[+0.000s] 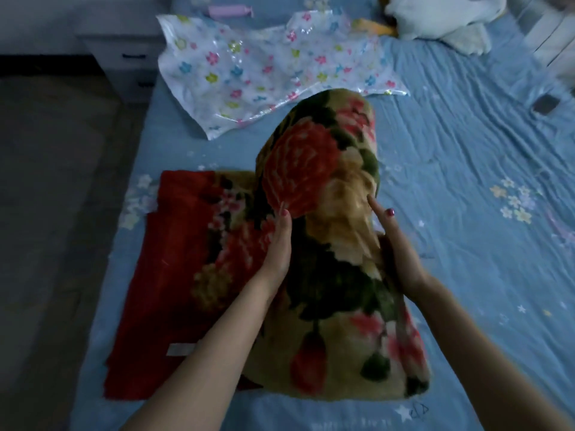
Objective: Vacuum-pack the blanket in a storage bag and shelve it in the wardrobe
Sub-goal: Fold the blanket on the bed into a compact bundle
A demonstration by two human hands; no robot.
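Observation:
A thick floral blanket (329, 213) with a red border lies on the blue bed, its right part raised into a tall fold. My left hand (278, 244) rests flat against the fold's left side, fingers straight. My right hand (395, 244) presses the fold's right side, with its fingers partly sunk behind the fabric. A flower-printed plastic storage bag (249, 66) lies flat and crumpled beyond the blanket. A pink hand pump (228, 10) lies at the bed's far edge.
The blue bedsheet (466, 181) spreads wide to the right. A white plush toy (441, 17) sits at the far right. A dark phone (545, 104) lies on the sheet at right. A white nightstand (124, 57) stands left of the bed, with dark floor (46, 213) beside it.

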